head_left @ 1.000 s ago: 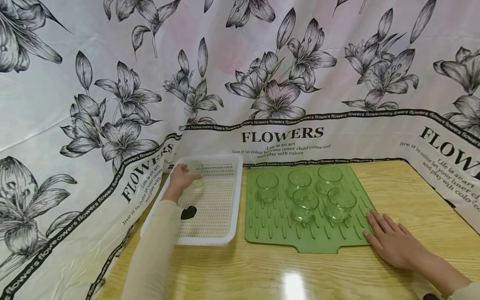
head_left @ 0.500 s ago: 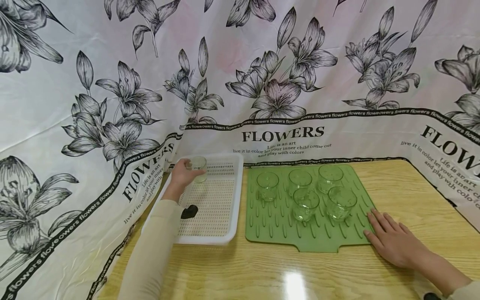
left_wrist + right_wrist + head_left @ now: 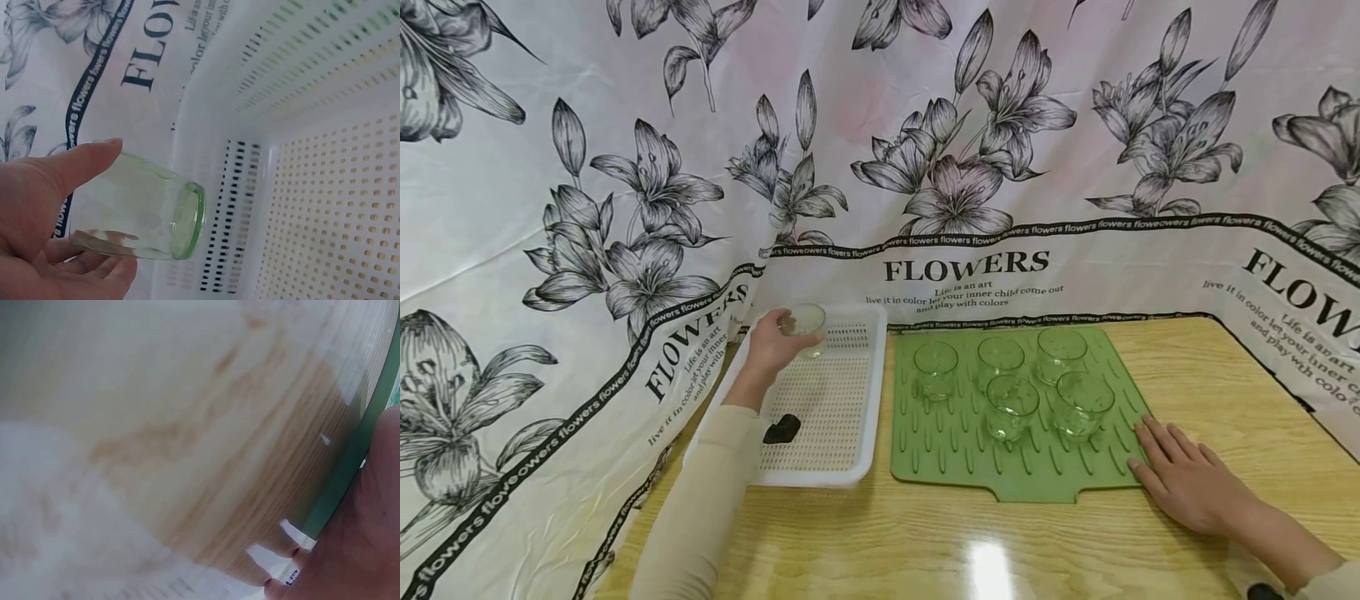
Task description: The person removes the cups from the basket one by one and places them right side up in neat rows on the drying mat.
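My left hand (image 3: 775, 343) grips a clear, faintly green drinking glass (image 3: 144, 209) between thumb and fingers, over the far left part of a white perforated basket (image 3: 868, 417). In the left wrist view the glass's thick base points toward the basket's side wall. My right hand (image 3: 1195, 479) lies flat with fingers spread, its fingertips at the right edge of a green ridged drying mat (image 3: 947, 462). Several similar glasses stand upright on that mat, among them a front right glass (image 3: 1082, 406) and a left glass (image 3: 936, 371).
A small black object (image 3: 782, 429) lies in the basket near its left side. Behind the wooden table (image 3: 895, 542) hangs a white flower-printed cloth (image 3: 820, 275), which also runs along the left. The mat stands just right of the basket.
My left hand has lifted the glass and moved it slightly right and up within the basket area. The right hand stays in place, and the glasses on the mat have not moved.
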A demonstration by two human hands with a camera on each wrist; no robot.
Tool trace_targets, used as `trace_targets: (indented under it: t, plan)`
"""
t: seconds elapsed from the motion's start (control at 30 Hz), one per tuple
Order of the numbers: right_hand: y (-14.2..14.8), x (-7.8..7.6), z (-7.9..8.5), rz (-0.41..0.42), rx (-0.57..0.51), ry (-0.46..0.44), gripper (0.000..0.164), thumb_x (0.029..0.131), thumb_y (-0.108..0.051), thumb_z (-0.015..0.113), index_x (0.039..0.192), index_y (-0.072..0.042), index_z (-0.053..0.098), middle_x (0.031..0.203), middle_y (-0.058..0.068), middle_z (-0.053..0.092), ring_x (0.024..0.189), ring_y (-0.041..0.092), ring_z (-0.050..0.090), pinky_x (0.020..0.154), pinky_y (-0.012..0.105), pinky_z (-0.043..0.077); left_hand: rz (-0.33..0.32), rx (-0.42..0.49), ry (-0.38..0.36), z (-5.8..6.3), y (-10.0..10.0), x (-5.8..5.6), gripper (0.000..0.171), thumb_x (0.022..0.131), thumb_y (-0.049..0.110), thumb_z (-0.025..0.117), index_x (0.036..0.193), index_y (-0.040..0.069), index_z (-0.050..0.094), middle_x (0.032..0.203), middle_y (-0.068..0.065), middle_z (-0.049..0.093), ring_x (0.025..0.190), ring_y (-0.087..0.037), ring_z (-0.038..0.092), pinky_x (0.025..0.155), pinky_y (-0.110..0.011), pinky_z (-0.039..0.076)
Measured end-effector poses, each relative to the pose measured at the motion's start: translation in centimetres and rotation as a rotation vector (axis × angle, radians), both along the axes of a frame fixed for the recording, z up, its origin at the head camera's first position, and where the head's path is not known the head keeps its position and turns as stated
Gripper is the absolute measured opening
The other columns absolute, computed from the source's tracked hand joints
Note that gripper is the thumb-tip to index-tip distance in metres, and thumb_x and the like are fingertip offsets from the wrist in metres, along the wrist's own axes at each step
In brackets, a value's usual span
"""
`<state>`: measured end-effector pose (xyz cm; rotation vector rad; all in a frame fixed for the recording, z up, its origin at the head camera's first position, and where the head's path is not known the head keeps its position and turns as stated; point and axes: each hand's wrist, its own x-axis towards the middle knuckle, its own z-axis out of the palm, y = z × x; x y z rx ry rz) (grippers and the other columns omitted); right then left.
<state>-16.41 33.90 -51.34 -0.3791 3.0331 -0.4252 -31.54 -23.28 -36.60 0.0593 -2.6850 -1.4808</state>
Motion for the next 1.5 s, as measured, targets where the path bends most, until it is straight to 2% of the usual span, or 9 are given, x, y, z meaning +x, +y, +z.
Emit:
trace_targets:
  t: [0.37,0.67,1.07,1.5]
  plan:
    - [-0.5,0.3,0.7,-0.004,0.021,0.013,0.07,0.112,-0.042,0.035,0.156,0.012,0.024,0.161,0.036,0.02,0.143,0.062,0.018,0.108,0.08,0.017,-0.037,0.001,0.012,0.6,1.5,1.0,0.086,0.088,0.024,0.083,0.155,0.0,0.035,0.152,-0.019,0.046,0.139,-0.038,0.044,0.111,-0.049,0.045]
    - [-0.5,0.4,0.7,-0.01,0.023,0.008,0.07,0.112,-0.042,0.034,0.156,0.012,0.023,0.161,0.036,0.019,0.143,0.062,0.018,0.108,0.08,0.017,-0.082,0.028,0.013,1.2,2.8,1.6,0.086,0.085,0.026,0.086,0.153,0.001,0.038,0.148,-0.016,0.05,0.136,-0.035,0.047,0.11,-0.047,0.047]
    - [-0.4,0.2,0.4,-0.003,0.031,0.009,0.071,0.112,-0.042,0.034,0.157,0.011,0.022,0.161,0.035,0.02,0.144,0.061,0.018,0.108,0.079,0.017,-0.139,0.045,0.033,2.0,4.5,2.5,0.09,0.081,0.024,0.088,0.153,0.001,0.039,0.148,-0.016,0.051,0.14,-0.037,0.045,0.115,-0.046,0.042]
    - [-0.5,0.2,0.8,-0.006,0.034,0.008,0.071,0.112,-0.042,0.034,0.157,0.012,0.021,0.162,0.036,0.018,0.144,0.062,0.017,0.109,0.08,0.017,-0.203,0.062,0.051,2.4,6.2,3.8,0.084,0.081,0.025,0.089,0.149,0.005,0.045,0.147,-0.014,0.053,0.14,-0.035,0.046,0.117,-0.045,0.039]
